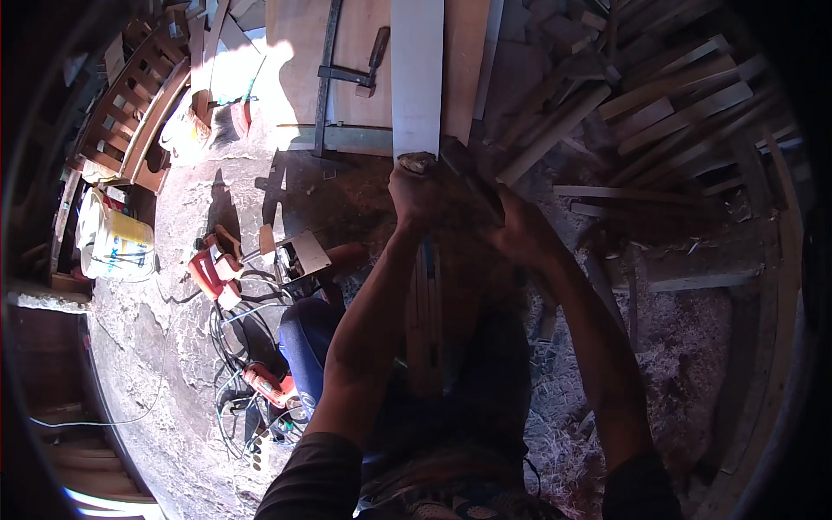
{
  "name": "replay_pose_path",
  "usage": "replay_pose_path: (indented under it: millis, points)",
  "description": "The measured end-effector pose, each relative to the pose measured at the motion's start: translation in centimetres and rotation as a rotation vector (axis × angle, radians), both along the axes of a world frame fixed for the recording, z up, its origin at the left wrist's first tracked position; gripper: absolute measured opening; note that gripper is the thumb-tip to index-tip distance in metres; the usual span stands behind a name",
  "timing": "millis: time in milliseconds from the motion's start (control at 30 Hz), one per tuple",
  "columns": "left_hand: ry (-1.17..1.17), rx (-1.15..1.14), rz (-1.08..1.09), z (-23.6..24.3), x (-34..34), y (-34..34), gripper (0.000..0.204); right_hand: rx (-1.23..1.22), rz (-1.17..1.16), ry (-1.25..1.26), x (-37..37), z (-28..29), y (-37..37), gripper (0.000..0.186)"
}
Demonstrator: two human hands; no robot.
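Note:
A long pale board (417, 82) runs away from me, and my left hand (414, 198) is closed at its near end. A small brownish lump shows at the top of that fist; shadow keeps me from telling what it is. Just to the right, my right hand (523, 227) grips a dark, long tool (471, 180), slanted up and leftward toward the board's near corner. Its kind is too dark to tell. Beside the pale board lies a browner board (464, 65). Left of it, a bar clamp (326, 74) with a wooden handle rests over a wide light panel (360, 100).
On the floor at left are a red power tool (215, 270), a red drill (269, 384) and tangled cords. A yellow-and-white bucket (121, 245) stands by slatted wooden furniture (130, 108). Offcuts (685, 113) pile up at far right; shavings (693, 355) cover the near right floor.

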State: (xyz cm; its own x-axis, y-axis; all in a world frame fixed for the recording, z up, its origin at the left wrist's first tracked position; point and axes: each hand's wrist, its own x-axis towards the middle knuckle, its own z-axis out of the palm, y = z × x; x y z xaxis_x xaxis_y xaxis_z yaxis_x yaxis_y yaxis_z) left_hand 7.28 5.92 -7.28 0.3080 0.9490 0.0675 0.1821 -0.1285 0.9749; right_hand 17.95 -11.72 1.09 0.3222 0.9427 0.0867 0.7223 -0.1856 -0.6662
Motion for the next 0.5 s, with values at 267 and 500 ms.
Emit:
replay_pose_path:
  millis: [267,500]
  points:
    - [0.1,-0.379,-0.082,-0.7,4.1,7.2,0.023,-0.319,-0.416,0.478,-4.0,-9.6,-11.6,0.066]
    - [-0.476,0.26,0.071,18.3,-0.6,4.4,0.022,-0.191,-0.434,0.44,-7.1,-14.4,-13.1,0.065]
